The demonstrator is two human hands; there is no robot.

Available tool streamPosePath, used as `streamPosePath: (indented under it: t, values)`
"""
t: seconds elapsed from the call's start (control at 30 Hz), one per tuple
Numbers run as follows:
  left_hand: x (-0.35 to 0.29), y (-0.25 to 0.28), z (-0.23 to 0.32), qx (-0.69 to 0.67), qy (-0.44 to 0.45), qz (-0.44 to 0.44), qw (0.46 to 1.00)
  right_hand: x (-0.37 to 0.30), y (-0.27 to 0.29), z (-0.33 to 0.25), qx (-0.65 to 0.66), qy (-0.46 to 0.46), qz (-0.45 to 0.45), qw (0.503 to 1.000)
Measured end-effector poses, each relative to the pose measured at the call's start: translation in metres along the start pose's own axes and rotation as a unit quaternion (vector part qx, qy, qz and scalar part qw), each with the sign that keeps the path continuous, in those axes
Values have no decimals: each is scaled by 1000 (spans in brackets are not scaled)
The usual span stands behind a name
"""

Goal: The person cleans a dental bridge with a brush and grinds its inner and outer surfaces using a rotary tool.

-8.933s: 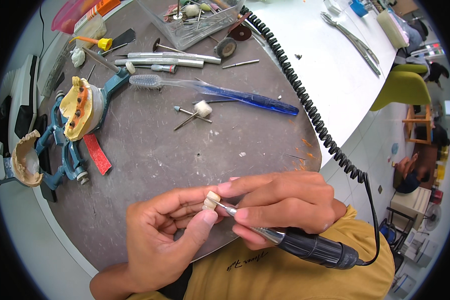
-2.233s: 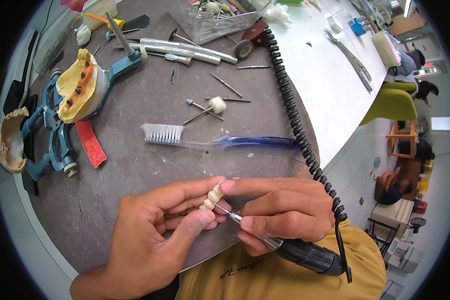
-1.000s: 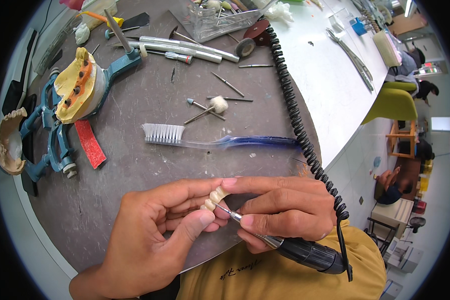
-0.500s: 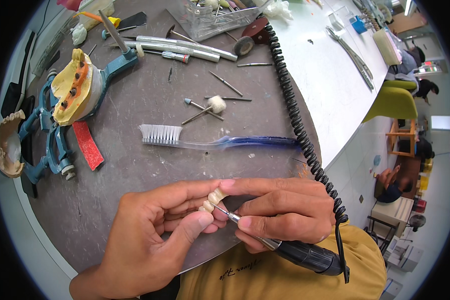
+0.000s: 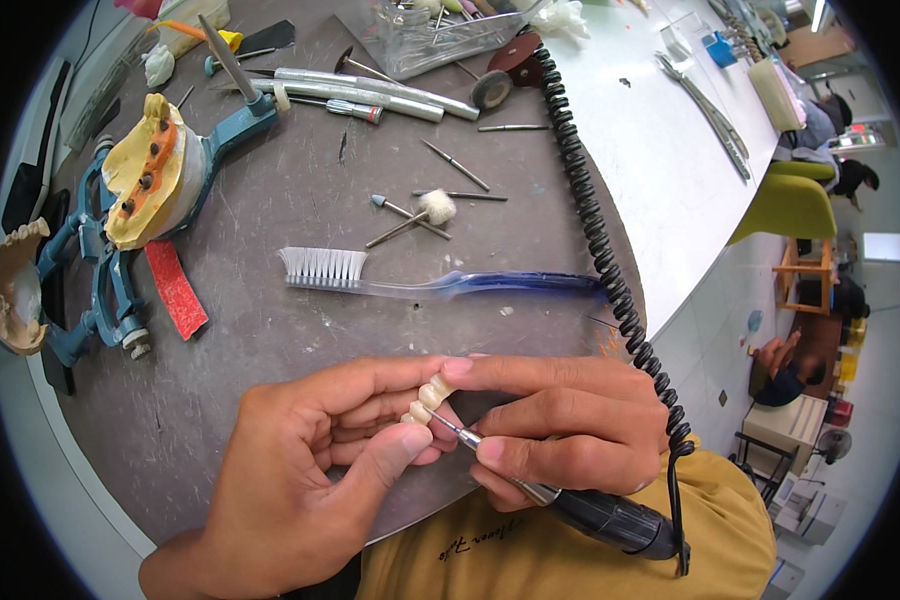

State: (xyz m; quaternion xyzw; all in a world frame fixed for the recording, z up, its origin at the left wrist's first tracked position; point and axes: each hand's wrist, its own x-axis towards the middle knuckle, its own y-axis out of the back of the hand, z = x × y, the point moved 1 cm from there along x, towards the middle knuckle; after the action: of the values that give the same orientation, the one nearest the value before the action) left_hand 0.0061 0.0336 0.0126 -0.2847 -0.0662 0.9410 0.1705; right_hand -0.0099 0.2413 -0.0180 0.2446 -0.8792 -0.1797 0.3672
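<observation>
Black cursive lettering (image 5: pixel 478 541), one short slanting line, on a mustard-yellow shirt (image 5: pixel 560 570)

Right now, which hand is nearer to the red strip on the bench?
Left. The left hand is below and right of the red strip in the picture; the right hand is farther right, beyond the left hand.

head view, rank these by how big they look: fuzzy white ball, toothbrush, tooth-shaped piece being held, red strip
Largest to smallest, as they look:
1. toothbrush, by far the longest
2. red strip
3. tooth-shaped piece, partly covered, so judged on what shows
4. fuzzy white ball
</observation>
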Motion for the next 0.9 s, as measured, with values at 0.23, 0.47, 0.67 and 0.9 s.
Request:
streamPosePath:
  t: [0.23, 0.47, 0.67, 0.9]
  values:
    - [1, -2, -1, -4, -9, 3, 1000, -2, -3, -1, -20, 9, 18, 1000]
    - [1, -4, 0, 0, -1, 16, 1000, 1, 2, -4, -8, -18, -6, 1000]
    - [0, -3, 0, -1, -6, 14, 1000, -1, -1, -2, -11, -7, 12, 1000]
    - [0, -2, 0, 5, -3, 8, 1000, -1, 1, -3, -6, -12, 10, 1000]
